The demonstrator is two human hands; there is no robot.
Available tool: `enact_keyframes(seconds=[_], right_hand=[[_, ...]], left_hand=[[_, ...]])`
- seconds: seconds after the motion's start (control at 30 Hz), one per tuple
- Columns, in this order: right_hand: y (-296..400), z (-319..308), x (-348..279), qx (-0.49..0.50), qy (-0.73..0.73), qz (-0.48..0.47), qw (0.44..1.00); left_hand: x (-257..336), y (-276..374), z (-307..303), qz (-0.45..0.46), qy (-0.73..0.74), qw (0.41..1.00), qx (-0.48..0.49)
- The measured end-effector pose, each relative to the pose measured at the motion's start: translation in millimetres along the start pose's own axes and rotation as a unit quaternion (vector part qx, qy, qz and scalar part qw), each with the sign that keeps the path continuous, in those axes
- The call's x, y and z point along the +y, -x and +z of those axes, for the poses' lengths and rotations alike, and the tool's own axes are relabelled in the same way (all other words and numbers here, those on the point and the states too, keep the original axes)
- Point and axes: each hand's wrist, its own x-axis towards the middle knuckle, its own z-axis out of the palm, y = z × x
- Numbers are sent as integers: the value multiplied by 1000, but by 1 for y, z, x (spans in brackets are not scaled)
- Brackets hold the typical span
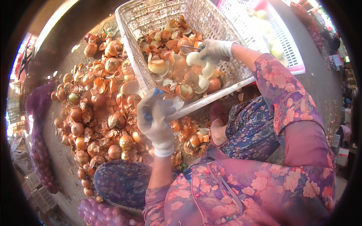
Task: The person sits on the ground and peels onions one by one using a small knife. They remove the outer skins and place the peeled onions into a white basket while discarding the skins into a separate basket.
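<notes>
My right hand (216, 50), in a pale work glove, grips a knife (189, 49) whose blade points left over a dirty white plastic crate (208, 100). Whitish onion layers (208, 67) hang or lie just beneath that hand; whether they touch the glove I cannot tell. Inside the crate are peeled-off layers, brown skins and a cut onion (157, 66). My left hand (155, 115), gloved too with a blue patch, is at the crate's near left corner, fingers apart and partly curled; I see nothing in it.
A large heap of brown onions (114, 121) and loose skins lies left of the crate. At the upper right stands a pink and white basket (288, 50) with peeled onions. Purple mesh sacks of onions (42, 158) lie at the far left and bottom left. My foot (218, 132) is below the crate.
</notes>
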Motion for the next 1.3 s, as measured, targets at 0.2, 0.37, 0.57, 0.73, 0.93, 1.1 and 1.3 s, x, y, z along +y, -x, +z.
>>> enact_keyframes(seconds=[0.2,0.37,0.57,0.73,0.93,1.1,1.3], right_hand=[[3,-8,-5,113,125,7,986],[-1,-12,-6,105,459,71,879],[0,67,0,-45,366,57,928],[-22,69,28,-36,377,87,921],[-8,15,18,7,202,46,978],[22,2,-30,53,82,-16,995],[39,7,-70,23,253,-27,967]], left_hand=[[-1,-2,-1,13,15,1000,-7],[-8,-1,2,47,5,999,-10],[2,-3,-4,0,29,999,-14],[5,-2,-5,-33,77,996,-25],[6,-3,-2,-18,61,998,-18],[7,-3,-1,-47,107,993,-13],[8,-4,-2,-49,106,993,-2]])
